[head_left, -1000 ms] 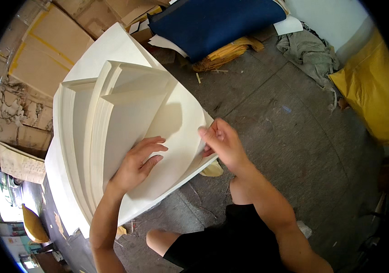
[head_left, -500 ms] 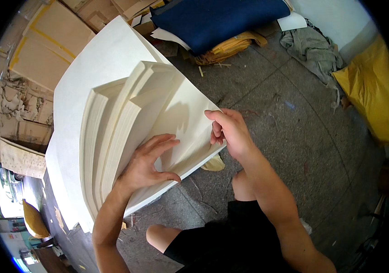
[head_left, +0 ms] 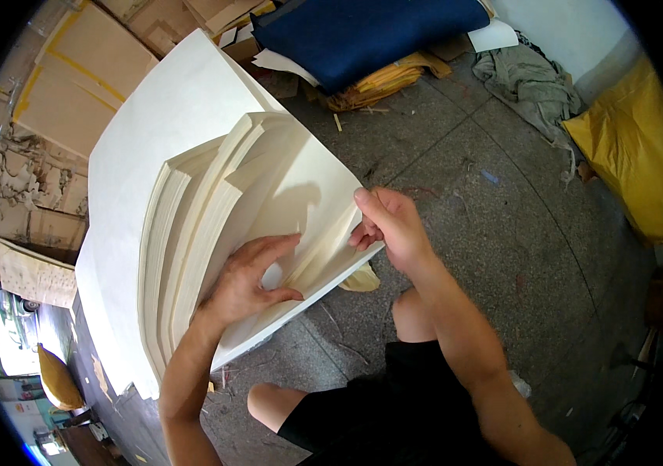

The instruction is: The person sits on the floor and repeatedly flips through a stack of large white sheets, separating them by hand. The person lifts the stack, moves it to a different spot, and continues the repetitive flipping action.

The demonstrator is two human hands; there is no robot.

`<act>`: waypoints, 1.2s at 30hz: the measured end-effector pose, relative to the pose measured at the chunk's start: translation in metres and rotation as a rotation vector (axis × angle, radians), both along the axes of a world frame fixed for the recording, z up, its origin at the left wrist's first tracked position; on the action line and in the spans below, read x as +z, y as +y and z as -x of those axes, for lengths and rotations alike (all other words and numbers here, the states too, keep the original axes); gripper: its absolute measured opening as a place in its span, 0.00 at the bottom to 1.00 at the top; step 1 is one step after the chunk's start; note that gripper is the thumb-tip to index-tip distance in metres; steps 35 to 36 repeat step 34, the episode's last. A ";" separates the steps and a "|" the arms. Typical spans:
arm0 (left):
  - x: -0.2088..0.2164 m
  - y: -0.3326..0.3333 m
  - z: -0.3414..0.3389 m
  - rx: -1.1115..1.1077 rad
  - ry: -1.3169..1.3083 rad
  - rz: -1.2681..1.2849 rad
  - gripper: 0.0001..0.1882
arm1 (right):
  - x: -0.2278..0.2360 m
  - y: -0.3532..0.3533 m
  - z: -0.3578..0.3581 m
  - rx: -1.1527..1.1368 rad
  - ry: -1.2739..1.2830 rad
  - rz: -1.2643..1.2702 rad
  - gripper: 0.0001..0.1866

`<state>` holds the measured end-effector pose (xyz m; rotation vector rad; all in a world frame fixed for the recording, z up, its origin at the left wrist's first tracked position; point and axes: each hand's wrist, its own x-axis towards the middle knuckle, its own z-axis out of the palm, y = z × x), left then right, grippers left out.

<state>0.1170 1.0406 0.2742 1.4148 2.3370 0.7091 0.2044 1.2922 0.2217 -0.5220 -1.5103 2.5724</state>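
Observation:
A tall stack of large white paper sheets [head_left: 153, 101] stands before me, its near corner toward my legs. Several thick bundles of cream-white sheets [head_left: 207, 210] are bent up and lean over to the left. My left hand [head_left: 244, 281] rests against the foot of these bundles, thumb and fingers spread apart with nothing between them. At the stack's right corner, my right hand [head_left: 393, 225] pinches the edge of some lifted sheets [head_left: 331, 233] between thumb and fingers. How many sheets it holds is hidden.
Dark blue folded material [head_left: 370, 39] lies on brown paper at the back. A grey cloth [head_left: 529, 85] and a yellow sack [head_left: 630, 147] are on the right. Cardboard [head_left: 87, 74] lines the left side. Pale scrap [head_left: 361, 278] lies under the stack's corner.
At the right corner, sheets have been raised from the stack and now bow upward in my right hand's pinch. My left hand has barely moved.

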 end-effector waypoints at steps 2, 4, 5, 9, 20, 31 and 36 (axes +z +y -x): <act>-0.002 0.001 -0.004 0.080 -0.080 -0.062 0.45 | 0.001 -0.004 -0.002 -0.038 0.027 0.040 0.23; -0.006 -0.001 -0.009 0.117 -0.133 -0.140 0.43 | -0.009 -0.004 -0.001 -0.024 0.058 -0.126 0.23; -0.011 -0.002 -0.011 0.117 -0.147 -0.186 0.42 | -0.014 -0.004 -0.001 -0.016 0.073 -0.209 0.23; -0.009 -0.004 -0.006 -0.004 0.115 0.030 0.32 | -0.015 -0.003 0.005 -0.026 0.109 -0.807 0.25; -0.010 -0.001 -0.014 0.096 0.123 0.053 0.32 | 0.002 -0.002 0.007 0.029 -0.007 -0.045 0.23; -0.012 -0.003 -0.018 0.105 0.238 0.066 0.36 | -0.014 -0.007 -0.001 -0.069 0.044 -0.366 0.25; -0.023 -0.014 -0.009 -0.037 0.512 0.138 0.42 | -0.034 -0.005 0.009 0.016 0.042 -0.486 0.20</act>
